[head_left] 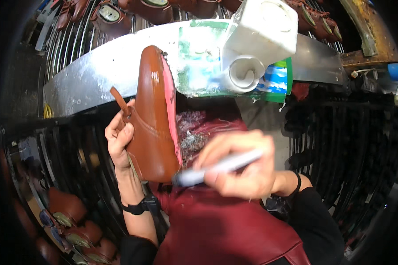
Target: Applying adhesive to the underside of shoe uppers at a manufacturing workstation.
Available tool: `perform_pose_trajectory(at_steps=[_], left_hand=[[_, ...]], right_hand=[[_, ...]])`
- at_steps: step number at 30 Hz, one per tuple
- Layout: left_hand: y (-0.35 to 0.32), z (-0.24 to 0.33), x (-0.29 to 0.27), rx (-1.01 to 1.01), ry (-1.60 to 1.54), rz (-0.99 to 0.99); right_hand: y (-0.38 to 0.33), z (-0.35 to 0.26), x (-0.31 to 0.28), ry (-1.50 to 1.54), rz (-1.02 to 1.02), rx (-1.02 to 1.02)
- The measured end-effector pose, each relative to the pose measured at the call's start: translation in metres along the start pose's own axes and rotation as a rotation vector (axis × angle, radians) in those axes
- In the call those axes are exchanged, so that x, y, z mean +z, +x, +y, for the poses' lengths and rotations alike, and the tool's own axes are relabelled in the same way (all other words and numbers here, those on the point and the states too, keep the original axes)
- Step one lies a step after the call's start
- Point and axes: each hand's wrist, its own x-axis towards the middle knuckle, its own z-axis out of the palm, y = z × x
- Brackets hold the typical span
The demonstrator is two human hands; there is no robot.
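Observation:
My left hand (120, 137) is closed round the left side of a brown leather shoe (152, 123), its thumb and fingers by the loose strap. The toe points away from me, and a pink band runs along the edge of the sole side, facing right. My right hand (241, 168) grips a light-grey stick-like tool (221, 168) with a dark end; motion blurs it, so I cannot tell its exact kind. That dark end is at the heel's lower right edge; whether it touches is unclear. A dark red apron (230, 221) lies beneath both hands, with whitish residue on its upper part.
Ahead is a metal-edged work surface (93, 66) bearing a white plastic container (265, 31) with a round opening, over a green and blue printed sheet (199, 53). More brown shoes (146, 9) stand on a rack behind, and others (84, 234) are at lower left.

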Motion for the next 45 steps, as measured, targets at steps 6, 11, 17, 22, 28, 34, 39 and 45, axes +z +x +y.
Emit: perform_pose_trajectory(at_steps=[6,11,17,22,28,34,39,45], left_hand=[[-0.004,0.012,0.01,0.033,-0.005,0.063],[-0.005,0.017,0.02,-0.001,-0.09,0.144],[-0.008,0.009,0.047,-0.071,-0.52,0.049],[-0.005,-0.007,0.066,0.237,0.313,0.364],[-0.014,-0.033,0.039,0.399,0.745,0.305],[-0.01,0.003,0.063,0.074,0.172,0.414],[0.036,0.042,0.029,0.192,0.078,0.375],[0.186,0.124,-0.038,0.517,0.801,0.491]], right_hand=[[0.008,0.001,0.005,-0.128,0.023,-0.1],[0.021,-0.014,-0.002,-0.196,-0.072,-0.264],[0.049,-0.041,-0.01,-0.132,-0.204,-0.205],[0.083,-0.043,-0.023,-0.09,-0.299,-0.283],[0.121,-0.019,-0.035,-0.047,-0.38,-0.25],[0.135,0.028,-0.041,0.254,0.069,0.114],[0.079,0.054,0.0,0.677,0.4,0.398],[0.076,0.045,-0.024,0.565,0.655,0.262]])
